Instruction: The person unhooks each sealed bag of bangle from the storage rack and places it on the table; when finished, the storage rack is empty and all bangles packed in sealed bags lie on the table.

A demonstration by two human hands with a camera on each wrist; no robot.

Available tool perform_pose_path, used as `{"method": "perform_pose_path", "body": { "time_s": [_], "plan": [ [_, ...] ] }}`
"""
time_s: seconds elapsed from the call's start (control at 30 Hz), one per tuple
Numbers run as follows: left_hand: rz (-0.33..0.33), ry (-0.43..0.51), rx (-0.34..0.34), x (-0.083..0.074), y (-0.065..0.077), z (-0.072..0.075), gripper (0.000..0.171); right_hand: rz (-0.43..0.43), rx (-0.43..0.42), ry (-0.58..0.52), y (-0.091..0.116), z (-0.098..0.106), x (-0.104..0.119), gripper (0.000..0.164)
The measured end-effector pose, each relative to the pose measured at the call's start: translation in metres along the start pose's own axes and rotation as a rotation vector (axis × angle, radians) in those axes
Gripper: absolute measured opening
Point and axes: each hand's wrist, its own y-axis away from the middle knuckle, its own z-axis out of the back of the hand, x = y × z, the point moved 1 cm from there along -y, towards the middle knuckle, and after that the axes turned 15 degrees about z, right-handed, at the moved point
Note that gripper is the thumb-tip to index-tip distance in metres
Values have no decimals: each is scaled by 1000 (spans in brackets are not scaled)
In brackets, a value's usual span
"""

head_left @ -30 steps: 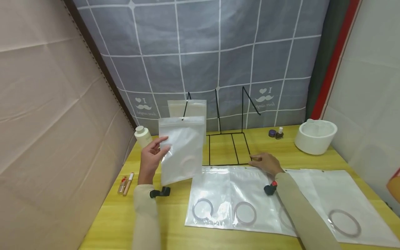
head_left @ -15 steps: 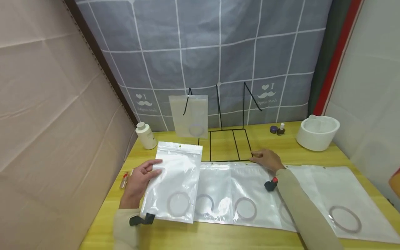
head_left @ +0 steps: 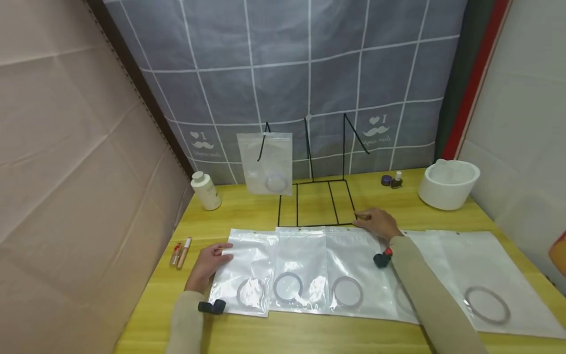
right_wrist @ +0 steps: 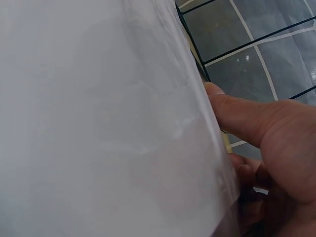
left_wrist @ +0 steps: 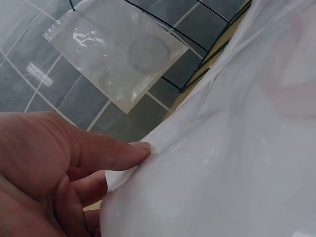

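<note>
My left hand [head_left: 207, 265] pinches the left edge of a white, clear-fronted zip bag [head_left: 249, 250] that lies low over the table; a pale ring shape shows near its bottom. In the left wrist view, thumb and fingers press the bag's edge [left_wrist: 143, 163] between them. My right hand [head_left: 378, 223] grips the front right corner of a black wire rack [head_left: 337, 206], its fingertips partly hidden by a bag edge in the right wrist view. One similar bag [head_left: 265, 167] hangs from the rack's left hook. More zip bags [head_left: 300, 250] lie in an overlapping row between my hands.
A white bottle [head_left: 206, 191] stands back left, with two small cosmetic tubes [head_left: 180, 253] nearer. At the back right are a purple-lidded jar [head_left: 386, 180], a small dark bottle [head_left: 396, 181] and a white round container [head_left: 448, 184]. Further bags [head_left: 468, 275] lie under and beyond my right forearm.
My left hand has taken a zip bag off the rack's left hook and brought it down to the left end of the row on the table. My right hand has stayed at the rack's corner.
</note>
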Motion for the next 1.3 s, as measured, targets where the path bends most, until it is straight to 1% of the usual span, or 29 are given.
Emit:
{"method": "perform_pose_path", "body": {
  "time_s": [0.13,0.23,0.33,0.43,0.5,0.6,0.7,0.77,0.83,0.87,0.93,1.03,1.13,1.23,1.3],
  "plan": [
    [-36,-83,-80,-4,-4,-2,35,-2,-3,0,-1,2,-2,58],
    [-42,-140,-121,-6,-5,-4,34,-9,-2,-1,-2,3,-2,58],
    [-82,-226,-158,-8,-4,-5,36,-15,-4,0,-2,4,-3,58],
    [-121,-336,-191,-11,-2,-6,36,-13,-12,4,-2,5,-3,57],
    [-126,-400,-195,-13,-1,-7,35,-13,-16,5,-2,6,-3,56],
    [-113,-465,-176,-15,1,-7,35,-22,-14,3,-1,8,-2,57],
    [-99,-485,-146,-16,-1,-8,33,-32,-12,4,0,9,-2,57],
    [-105,-479,-129,-22,-2,-8,32,-38,-14,9,0,10,-1,56],
    [-115,-454,-116,-31,-6,-10,31,-37,-15,16,1,11,-1,56],
    [-132,-436,-115,-38,-8,-11,32,-37,-14,17,0,11,-2,56],
    [-155,-366,-97,-51,-17,-14,34,-42,-14,15,0,11,-2,57],
    [-213,-209,-66,-71,-38,-21,36,-53,-23,1,0,11,-3,56],
    [-247,-10,-33,-89,-58,-28,37,-57,-22,-15,-1,7,-4,58],
    [-316,140,-32,-108,-70,-31,37,-58,-14,-24,-3,0,-5,59],
    [-372,208,-44,-123,-76,-31,39,-55,-17,-26,-3,-3,-4,59]
  ]
}}
